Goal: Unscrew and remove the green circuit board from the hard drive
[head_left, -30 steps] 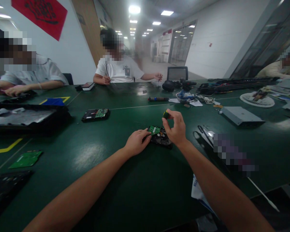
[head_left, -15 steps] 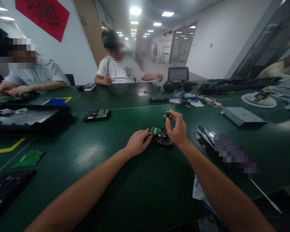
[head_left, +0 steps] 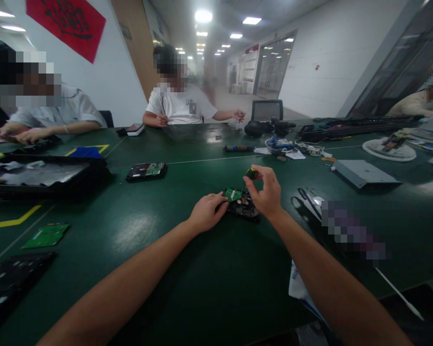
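A black hard drive point(head_left: 246, 209) with a green circuit board point(head_left: 234, 194) on it lies on the table in front of me. My left hand point(head_left: 208, 211) grips the drive's left edge, thumb and fingers near the board. My right hand point(head_left: 269, 192) is closed round the yellow-and-dark handle of a screwdriver point(head_left: 251, 172). The screwdriver stands about upright, its shaft pointing down at the drive beside the board. Its tip is too small to make out.
Another hard drive point(head_left: 146, 171) lies ahead on the left; a loose green board point(head_left: 46, 235) and a black drive point(head_left: 14, 278) are at near left. A grey metal box point(head_left: 364, 173) stands right, beyond a strapped item point(head_left: 310, 204). Co-workers sit across the table.
The whole view has shifted very slightly to the right. Both hands, the screwdriver and the hard drive keep almost the same positions relative to each other.
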Demonstrator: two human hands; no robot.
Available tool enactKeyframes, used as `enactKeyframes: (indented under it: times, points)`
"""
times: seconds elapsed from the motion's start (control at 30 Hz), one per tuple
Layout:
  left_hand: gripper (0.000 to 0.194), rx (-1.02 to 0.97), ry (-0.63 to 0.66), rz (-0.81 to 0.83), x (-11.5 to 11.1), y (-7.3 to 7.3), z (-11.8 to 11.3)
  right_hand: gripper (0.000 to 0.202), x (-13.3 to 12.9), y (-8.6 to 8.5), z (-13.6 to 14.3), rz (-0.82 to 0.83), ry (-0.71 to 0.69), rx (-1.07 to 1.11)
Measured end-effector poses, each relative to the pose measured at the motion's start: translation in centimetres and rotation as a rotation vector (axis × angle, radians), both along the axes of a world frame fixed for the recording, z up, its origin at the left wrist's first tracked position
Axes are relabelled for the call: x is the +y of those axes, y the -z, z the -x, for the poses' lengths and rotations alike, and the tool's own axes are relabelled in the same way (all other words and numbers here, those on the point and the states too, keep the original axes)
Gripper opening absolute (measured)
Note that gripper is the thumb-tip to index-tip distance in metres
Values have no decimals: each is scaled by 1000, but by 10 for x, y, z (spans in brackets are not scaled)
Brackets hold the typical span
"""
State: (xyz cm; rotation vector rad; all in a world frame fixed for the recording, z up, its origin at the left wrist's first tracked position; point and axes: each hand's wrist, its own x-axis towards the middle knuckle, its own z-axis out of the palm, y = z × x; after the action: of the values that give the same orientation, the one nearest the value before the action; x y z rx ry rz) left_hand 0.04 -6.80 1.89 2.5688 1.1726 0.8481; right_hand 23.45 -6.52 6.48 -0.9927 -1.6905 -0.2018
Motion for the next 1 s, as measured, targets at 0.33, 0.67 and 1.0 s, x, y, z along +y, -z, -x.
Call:
enactKeyframes:
  times: [0.33, 0.67, 1.0]
  points:
    - [30, 7, -1, -2, -1, -2, 0, 39, 1, 0, -1, -34, -12, -7]
    - [30, 4, 3, -15, 1, 2, 0, 35, 2, 2, -2, -4, -1, 54]
    - [31, 24, -3, -5, 2, 4, 1, 37, 0, 0, 1, -31, 0, 40]
